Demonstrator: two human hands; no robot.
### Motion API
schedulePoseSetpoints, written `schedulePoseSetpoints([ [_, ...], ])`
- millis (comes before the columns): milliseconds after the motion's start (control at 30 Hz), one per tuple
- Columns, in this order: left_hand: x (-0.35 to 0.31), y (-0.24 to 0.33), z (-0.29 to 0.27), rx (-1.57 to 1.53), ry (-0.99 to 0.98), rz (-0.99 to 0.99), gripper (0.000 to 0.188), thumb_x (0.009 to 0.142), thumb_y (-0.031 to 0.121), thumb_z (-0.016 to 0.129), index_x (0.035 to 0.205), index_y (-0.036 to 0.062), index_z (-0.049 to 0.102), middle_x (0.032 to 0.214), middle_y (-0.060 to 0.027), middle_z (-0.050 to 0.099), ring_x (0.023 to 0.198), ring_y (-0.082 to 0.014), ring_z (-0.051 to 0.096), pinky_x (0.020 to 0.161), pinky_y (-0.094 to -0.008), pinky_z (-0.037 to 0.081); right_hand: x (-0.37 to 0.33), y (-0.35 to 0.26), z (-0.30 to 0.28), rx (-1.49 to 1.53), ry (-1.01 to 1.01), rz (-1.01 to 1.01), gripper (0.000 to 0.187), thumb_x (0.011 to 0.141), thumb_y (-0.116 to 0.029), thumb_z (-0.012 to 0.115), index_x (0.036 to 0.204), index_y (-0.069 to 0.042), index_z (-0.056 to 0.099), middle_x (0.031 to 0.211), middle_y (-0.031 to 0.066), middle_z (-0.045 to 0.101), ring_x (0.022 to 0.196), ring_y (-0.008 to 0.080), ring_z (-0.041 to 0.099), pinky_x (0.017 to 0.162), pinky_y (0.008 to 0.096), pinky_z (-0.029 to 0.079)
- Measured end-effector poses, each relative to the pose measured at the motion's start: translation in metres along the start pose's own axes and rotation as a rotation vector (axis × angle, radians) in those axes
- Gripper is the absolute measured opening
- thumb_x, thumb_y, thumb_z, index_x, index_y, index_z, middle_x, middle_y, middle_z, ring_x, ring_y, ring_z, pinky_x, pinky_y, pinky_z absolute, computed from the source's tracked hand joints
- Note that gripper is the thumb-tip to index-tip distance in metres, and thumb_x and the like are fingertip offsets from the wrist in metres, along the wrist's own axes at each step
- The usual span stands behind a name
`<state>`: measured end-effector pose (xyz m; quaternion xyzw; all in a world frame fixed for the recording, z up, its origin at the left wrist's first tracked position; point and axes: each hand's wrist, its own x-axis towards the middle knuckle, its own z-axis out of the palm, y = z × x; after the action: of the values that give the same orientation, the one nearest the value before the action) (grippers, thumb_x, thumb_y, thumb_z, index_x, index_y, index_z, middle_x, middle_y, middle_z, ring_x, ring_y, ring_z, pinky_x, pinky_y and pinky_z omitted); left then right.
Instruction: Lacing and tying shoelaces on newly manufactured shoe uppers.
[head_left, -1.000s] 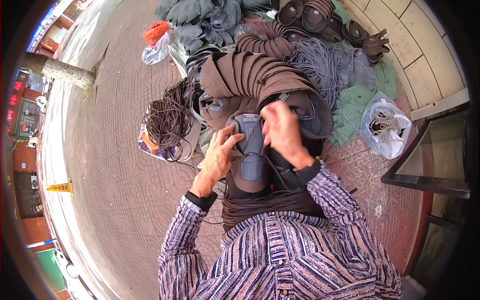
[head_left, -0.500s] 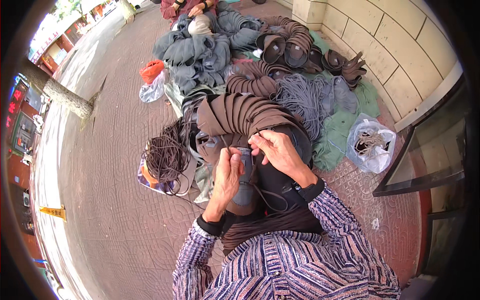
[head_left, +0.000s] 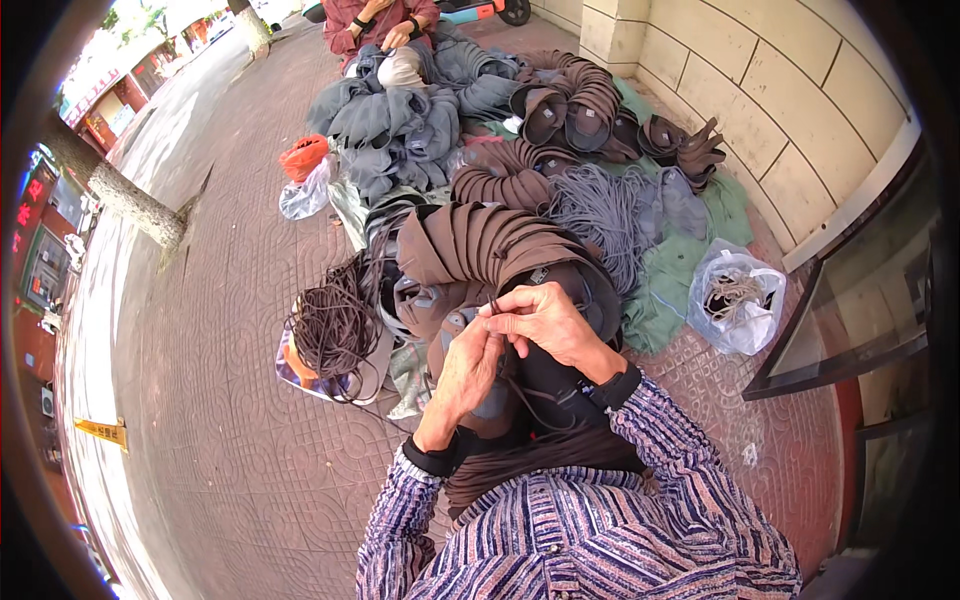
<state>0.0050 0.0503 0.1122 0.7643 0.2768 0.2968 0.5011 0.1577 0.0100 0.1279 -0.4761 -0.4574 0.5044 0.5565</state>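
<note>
two bare hands meet at the near edge of the curved stack of brown pieces (head_left: 490,245). the right hand (head_left: 548,325) pinches a thin dark lace (head_left: 494,304) between thumb and fingertips; the left hand (head_left: 467,375) has its fingertips against the right's, and whether it grips the lace too i cannot tell. a brown shoe upper with a blue-grey tongue (head_left: 492,404) lies nearer the person than the stack, partly hidden under the hands. left of the stack sits a tangle of dark laces (head_left: 335,325); right of it, grey cords (head_left: 605,215).
</note>
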Motion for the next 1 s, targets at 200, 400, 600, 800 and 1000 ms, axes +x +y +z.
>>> schedulePoseSetpoints([
  [200,0.000,0.006,-0.002,0.051,-0.010,0.001,0.022,0.097,0.014,0.037,0.093,0.0020,0.055,0.081,-0.0116,0.060,0.069,-0.0247,0.056,0.064,-0.0347,0.044,0.001,0.001,-0.003,0.166,-0.059,0.110,0.021,0.083,-0.012,0.068,0.093,0.006,0.065,0.071,0.0056,0.063,0.046,0.0061,0.050,0.044,0.0189,0.038],
  [400,0.001,0.008,-0.008,0.078,-0.086,0.032,0.017,0.094,0.010,0.040,0.095,0.0002,0.054,0.078,-0.0130,0.060,0.066,-0.0289,0.057,0.061,-0.0360,0.044,0.001,0.004,0.000,0.151,-0.036,0.099,0.019,0.083,-0.013,0.068,0.090,0.005,0.065,0.068,0.0042,0.062,0.045,0.0059,0.049,0.043,0.0189,0.037],
  [600,-0.011,-0.006,-0.002,0.719,0.249,0.274,0.024,0.079,0.004,0.052,0.101,-0.0025,0.056,0.091,-0.0158,0.058,0.082,-0.0332,0.055,0.073,-0.0408,0.044,0.002,0.008,0.006,0.205,0.047,0.099,0.016,0.085,-0.015,0.066,0.081,0.001,0.063,0.060,0.0026,0.057,0.043,0.0066,0.049,0.041,0.0188,0.037],
  [800,-0.097,-0.040,0.015,0.842,-0.110,0.281,0.050,0.076,0.020,0.066,0.120,-0.0003,0.054,0.120,-0.0146,0.054,0.116,-0.0299,0.047,0.094,-0.0391,0.040,0.020,0.011,-0.005,0.450,0.014,0.393,0.022,0.092,-0.026,0.056,0.095,-0.004,0.050,0.087,0.0124,0.063,0.067,0.0207,0.067,0.043,0.0243,0.048],
  [1000,-0.104,-0.072,0.031,0.771,-0.026,0.275,0.052,0.076,0.019,0.065,0.123,-0.0011,0.052,0.123,-0.0151,0.052,0.115,-0.0295,0.048,0.092,-0.0410,0.041,0.109,-0.076,-0.048,-0.048,-0.059,0.004,0.019,0.089,-0.019,0.057,0.078,-0.004,0.053,0.066,0.0085,0.058,0.051,0.0162,0.058,0.044,0.0281,0.048],
])
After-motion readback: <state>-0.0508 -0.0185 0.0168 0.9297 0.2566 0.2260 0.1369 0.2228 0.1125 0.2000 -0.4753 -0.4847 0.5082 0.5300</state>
